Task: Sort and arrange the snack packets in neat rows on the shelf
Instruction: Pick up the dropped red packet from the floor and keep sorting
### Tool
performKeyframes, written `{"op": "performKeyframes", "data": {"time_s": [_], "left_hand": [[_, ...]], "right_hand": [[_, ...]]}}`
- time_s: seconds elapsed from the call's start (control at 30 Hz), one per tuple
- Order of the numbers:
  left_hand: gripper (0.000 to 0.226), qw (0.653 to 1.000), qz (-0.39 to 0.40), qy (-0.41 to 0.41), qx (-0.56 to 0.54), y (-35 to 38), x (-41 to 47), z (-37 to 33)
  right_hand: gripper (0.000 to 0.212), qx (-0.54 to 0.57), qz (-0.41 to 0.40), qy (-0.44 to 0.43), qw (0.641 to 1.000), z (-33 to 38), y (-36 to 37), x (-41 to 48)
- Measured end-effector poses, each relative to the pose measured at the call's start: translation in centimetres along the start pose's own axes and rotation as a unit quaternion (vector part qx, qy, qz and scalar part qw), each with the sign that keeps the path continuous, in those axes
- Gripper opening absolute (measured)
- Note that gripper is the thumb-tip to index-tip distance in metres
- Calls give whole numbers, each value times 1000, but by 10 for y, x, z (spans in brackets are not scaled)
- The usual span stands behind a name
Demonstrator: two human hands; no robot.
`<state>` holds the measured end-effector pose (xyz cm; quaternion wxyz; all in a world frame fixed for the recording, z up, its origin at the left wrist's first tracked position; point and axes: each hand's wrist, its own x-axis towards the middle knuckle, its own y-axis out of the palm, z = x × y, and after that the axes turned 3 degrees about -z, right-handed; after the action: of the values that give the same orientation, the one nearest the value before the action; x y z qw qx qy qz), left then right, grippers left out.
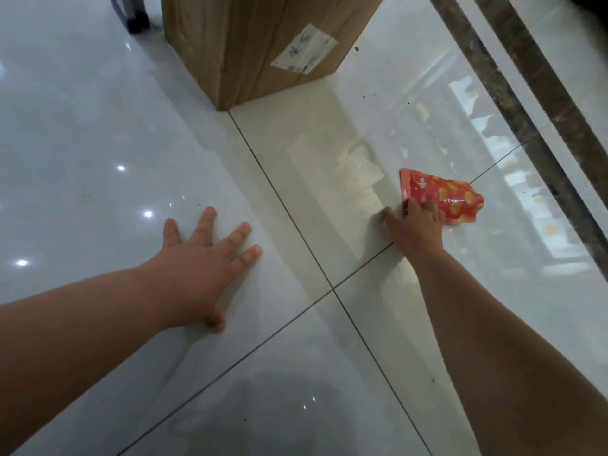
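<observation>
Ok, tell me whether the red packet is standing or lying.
Lying: the red packet rests flat on the floor, right hand on its edge.

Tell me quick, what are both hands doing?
Left hand: open, flat on the floor.
Right hand: touching the red snack packet, grip cannot be told.

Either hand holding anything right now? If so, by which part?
Left hand: nothing, flat on the floor. Right hand: fingers on the near edge of the red snack packet, which lies on the floor; whether they grip it cannot be told.
</observation>
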<state>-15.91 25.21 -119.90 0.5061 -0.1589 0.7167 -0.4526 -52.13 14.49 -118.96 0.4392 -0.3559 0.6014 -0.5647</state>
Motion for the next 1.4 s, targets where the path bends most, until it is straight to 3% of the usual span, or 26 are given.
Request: {"op": "performKeyframes", "data": {"time_s": [0.13,0.33,0.5,0.6,0.67,0.77,0.83,0.93,1.03,1.13,1.2,1.4], "left_hand": [[123,1000,5,3,1,-5,-2,-1],[123,1000,-1,13,-6,-12,-8,-1],[113,998,-56,38,-16,-7,-18,8],[101,994,-80,74,-4,4,-28,26],[95,992,-83,89,7,10,-33,37],[90,993,-74,96,6,14,-43,44],[86,994,-48,96,-9,14,-57,50],[81,995,-18,71,-66,7,-87,62],[73,985,-28,20,-171,-24,-134,76],[64,953,-47,-10,-298,-78,-204,88],[62,947,-64,-10,-315,-120,-263,99],[68,984,-93,55,-142,-272,-453,142]], "right_hand": [[46,12,-34,-89,995,37,20,-59],[71,12,4,-195,981,83,19,-147],[63,38,-83,-323,942,101,-7,-176],[95,-71,139,-247,956,95,-23,-169],[106,-122,217,-176,952,91,-22,-169],[78,3,211,-45,977,95,-22,-185],[69,129,203,24,970,108,-21,-206],[62,240,204,68,947,141,-28,-248],[55,370,231,139,889,183,-67,-291],[50,456,253,172,836,225,-136,-336],[50,490,258,173,815,250,-194,-369],[39,519,249,206,791,291,-420,-458]]}}
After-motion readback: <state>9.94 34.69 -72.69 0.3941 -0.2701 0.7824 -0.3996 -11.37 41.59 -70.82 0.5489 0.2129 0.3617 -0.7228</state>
